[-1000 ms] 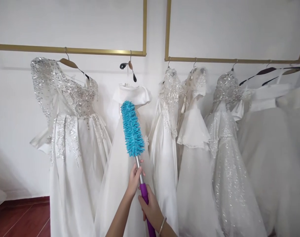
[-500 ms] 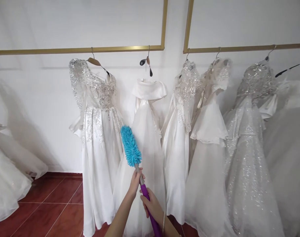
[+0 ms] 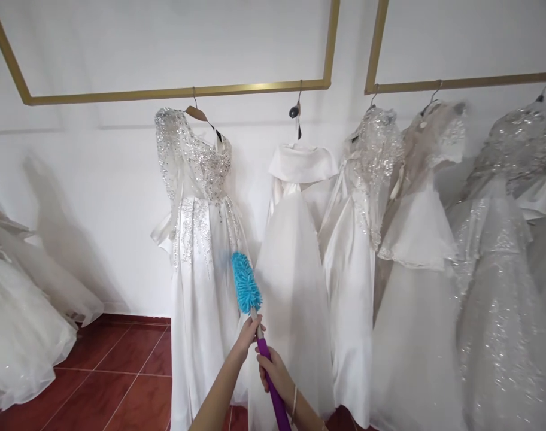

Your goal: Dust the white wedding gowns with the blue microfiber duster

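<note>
Both hands grip a duster with a fluffy blue head (image 3: 246, 290) and a purple handle (image 3: 273, 392). My left hand (image 3: 248, 336) holds the metal shaft just under the head. My right hand (image 3: 275, 372) wraps the purple handle lower down, a bracelet on its wrist. The blue head points up and left, between a sequined white gown (image 3: 201, 239) and a plain off-shoulder white gown (image 3: 295, 257), in front of their skirts.
Several more white gowns (image 3: 412, 251) hang on a gold wall rail (image 3: 174, 93) to the right. Another white gown (image 3: 17, 311) spreads at the left edge. Red-brown floor tiles (image 3: 120, 383) lie below, and a white wall stands behind.
The view has swung left, so the gowns slid right in frame. The duster head sits lower and looks smaller, down from the plain gown's bodice to skirt level. Both hands keep their grip.
</note>
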Motion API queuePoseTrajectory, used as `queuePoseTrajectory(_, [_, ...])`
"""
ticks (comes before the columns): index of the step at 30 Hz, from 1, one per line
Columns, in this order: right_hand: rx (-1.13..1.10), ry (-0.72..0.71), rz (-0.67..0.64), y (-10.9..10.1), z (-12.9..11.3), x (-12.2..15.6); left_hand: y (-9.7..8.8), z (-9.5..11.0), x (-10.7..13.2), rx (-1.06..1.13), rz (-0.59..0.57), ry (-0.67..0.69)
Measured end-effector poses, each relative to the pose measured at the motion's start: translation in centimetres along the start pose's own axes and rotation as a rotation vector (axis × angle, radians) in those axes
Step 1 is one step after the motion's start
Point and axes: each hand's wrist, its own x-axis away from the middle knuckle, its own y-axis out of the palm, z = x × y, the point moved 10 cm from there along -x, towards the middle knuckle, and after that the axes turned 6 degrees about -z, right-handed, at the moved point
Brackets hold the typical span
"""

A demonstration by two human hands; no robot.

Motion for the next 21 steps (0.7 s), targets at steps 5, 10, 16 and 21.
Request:
queuePoseTrajectory(5, [-0.044, -0.151, -0.006, 4.9, -6.1, -3.0, -3.0, 9.0, -1.4, -0.012, -0.086, 0.15])
queuePoseTrajectory(10, [-0.047, -0.194, -0.022, 9.6, -8.2, -6.5, -7.2, 12.5, -2.2, -0.018, -0.09, 0.203])
queuePoseTrajectory(16, [-0.044, -0.132, 0.042, 13.4, -3.5, -11.6, -13.6, 8.7, -5.4, -0.074, -0.033, 0.127])
queuePoseTrajectory(21, [0.019, -0.012, 0.171, 13.4, 5.5, -14.2, -16.1, 1.2, -6.9, -0.101, -0.006, 0.027])
